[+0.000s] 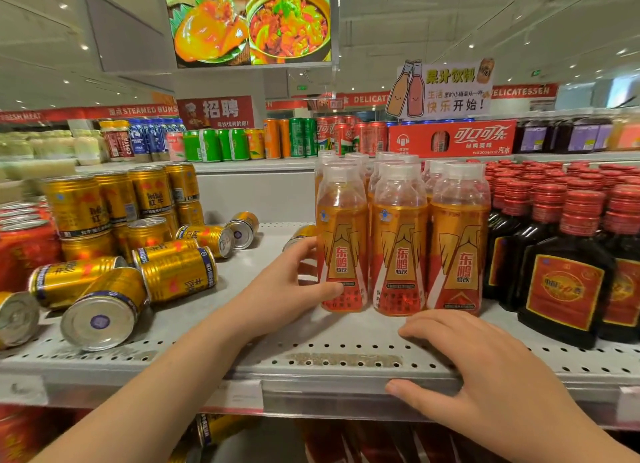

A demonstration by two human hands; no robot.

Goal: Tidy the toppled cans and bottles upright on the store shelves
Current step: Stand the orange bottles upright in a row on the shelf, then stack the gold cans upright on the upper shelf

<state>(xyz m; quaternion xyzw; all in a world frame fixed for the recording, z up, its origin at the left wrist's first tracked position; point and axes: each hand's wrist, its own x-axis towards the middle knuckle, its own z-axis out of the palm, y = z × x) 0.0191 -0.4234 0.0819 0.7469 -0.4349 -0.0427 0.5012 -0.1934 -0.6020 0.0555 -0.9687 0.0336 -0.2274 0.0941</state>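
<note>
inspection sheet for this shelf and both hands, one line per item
surface: grey perforated shelf.
job's things: toppled gold cans lie at left; upright gold cans stacked behind; orange bottles stand in rows.
clutter: dark red-capped bottles upright at right.
grippers: left hand grips the front left orange bottle; right hand rests open on the shelf edge.
cables: nothing seen
surroundings: soda cans on far shelf; food sign overhead.

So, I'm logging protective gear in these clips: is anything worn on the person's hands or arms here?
No. The left hand and right hand are bare: no gloves, rings or watch visible. The left forearm and right forearm are uncovered too; no sleeve shows in the frame.
</note>
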